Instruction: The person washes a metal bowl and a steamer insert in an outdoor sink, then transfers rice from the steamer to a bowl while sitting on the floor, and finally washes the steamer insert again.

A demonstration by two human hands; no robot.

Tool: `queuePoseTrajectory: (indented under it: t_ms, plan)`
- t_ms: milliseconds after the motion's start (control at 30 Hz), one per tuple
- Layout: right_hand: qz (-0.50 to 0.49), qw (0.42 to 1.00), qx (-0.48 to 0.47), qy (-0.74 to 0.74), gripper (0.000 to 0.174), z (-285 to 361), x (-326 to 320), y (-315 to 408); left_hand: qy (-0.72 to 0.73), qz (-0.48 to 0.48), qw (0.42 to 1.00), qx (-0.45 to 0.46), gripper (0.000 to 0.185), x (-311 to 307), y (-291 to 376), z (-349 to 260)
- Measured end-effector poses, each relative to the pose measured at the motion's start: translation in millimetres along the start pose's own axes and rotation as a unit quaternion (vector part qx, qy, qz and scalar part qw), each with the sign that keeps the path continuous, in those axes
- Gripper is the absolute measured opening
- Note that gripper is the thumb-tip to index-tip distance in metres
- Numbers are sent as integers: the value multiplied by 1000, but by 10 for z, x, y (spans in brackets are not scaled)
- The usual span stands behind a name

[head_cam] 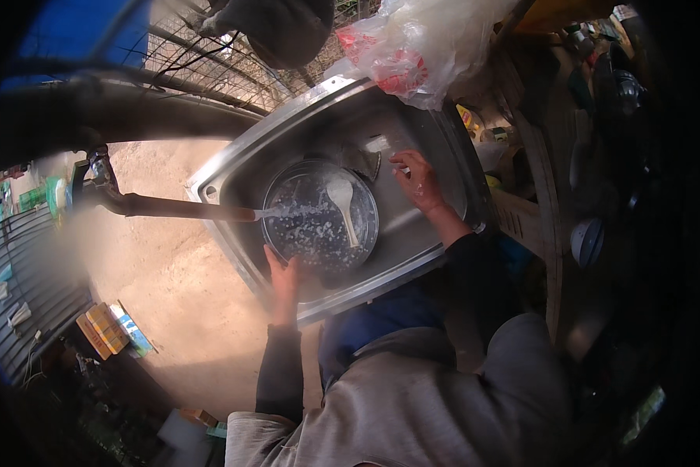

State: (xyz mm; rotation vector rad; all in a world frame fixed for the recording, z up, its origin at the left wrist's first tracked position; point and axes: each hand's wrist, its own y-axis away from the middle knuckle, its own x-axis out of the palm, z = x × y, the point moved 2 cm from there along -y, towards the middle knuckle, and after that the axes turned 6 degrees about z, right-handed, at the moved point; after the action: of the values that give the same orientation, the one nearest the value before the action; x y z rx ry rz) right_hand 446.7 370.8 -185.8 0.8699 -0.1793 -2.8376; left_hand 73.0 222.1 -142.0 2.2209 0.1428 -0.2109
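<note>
A round metal pot [250, 239] rests in a stainless steel sink [431, 137], with water and many white bits, perhaps rice grains, inside. A pale rice paddle [342, 201] lies in it, its handle towards me. My left hand [284, 277] grips the pot's near-left rim, the fingers partly hidden. Water runs into the pot from a brown tap spout [192, 208]. To the right of the pot, above the sink floor, is my right hand [418, 182], wet, fingers loosely bent and apart. A small white spot shows near its fingertips; I cannot tell what it is.
A dark curved object [361, 160] lies behind the pot. Clear plastic bags [414, 52] with red print hang over the sink's far edge. A wooden plank [539, 175] and a bowl [587, 242] are at the right. Cartons [102, 331] stand on the ground at the left.
</note>
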Motion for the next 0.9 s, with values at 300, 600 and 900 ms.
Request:
queuePoseTrajectory:
  t_ms: [300, 600, 900]
  plan:
    - [-21, 970, 177, 164, 43, -497, 1683, -638, -68, -32, 997, -20, 94, 106, 72, -234]
    - [-49, 972, 66, 221, 6, -480, 1089, -436, 11, -17, 999, 28, 93, 164, 152, -237]
    - [-4, 979, 38, 200, 13, -322, 1051, -434, 37, -7, 999, 31, 93, 128, 94, -160]
